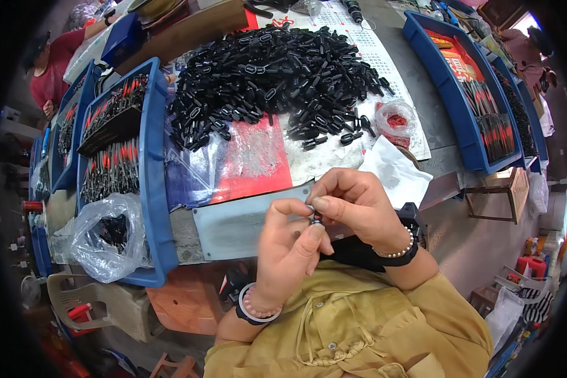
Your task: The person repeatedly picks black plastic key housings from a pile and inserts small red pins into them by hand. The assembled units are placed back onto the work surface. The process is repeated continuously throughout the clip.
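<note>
Over the table's near edge, my two hands meet fingertip to fingertip. My left hand [286,249] pinches a small black part [315,219] with a shiny bit on it. At the upper end of that part my right hand [353,205] has thumb and index finger pressed together; whatever lies between them is too small to make out. Just beyond spreads a large heap of black elongated plastic pieces [264,79], some marked with a pale oval outline. A clear plastic bag of tiny red parts [394,120] rests right of the heap, near a crumpled white sheet [394,173].
A blue crate [157,208] with rows of black-and-red pieces stands at left, a clear bag [110,236] on its near end. Another blue crate [431,82] stands at right. A grey plate [233,230] lines the table's front. Other people [60,63] are at the sides.
</note>
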Action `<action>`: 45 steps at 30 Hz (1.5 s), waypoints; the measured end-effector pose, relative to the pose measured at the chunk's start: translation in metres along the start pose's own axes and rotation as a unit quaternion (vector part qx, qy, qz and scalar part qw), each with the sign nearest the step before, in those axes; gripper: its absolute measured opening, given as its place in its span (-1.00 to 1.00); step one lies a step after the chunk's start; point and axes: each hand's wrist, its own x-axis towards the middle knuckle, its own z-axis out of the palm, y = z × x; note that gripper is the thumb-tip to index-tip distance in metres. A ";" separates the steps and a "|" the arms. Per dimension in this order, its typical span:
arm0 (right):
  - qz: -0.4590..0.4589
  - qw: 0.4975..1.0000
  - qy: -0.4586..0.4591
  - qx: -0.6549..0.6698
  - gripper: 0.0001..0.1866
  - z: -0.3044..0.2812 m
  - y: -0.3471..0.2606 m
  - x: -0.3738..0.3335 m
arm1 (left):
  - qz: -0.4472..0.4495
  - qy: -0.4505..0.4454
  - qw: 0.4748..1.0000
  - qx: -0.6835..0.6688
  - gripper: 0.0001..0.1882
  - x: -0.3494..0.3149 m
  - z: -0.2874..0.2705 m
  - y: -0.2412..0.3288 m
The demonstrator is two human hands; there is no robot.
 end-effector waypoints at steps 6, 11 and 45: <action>-0.059 0.988 -0.006 -0.145 -0.81 0.000 -0.001 -0.008 | -0.054 0.018 0.998 0.021 -0.68 0.004 0.001 0.010; -0.075 0.989 0.082 -0.097 -0.78 -0.014 -0.002 -0.019 | -0.119 0.022 0.984 -0.130 -0.69 0.015 -0.020 0.037; -0.065 0.634 0.133 -0.759 -0.84 -0.141 -0.055 0.031 | 0.044 0.303 0.589 0.748 -0.60 0.123 -0.112 0.049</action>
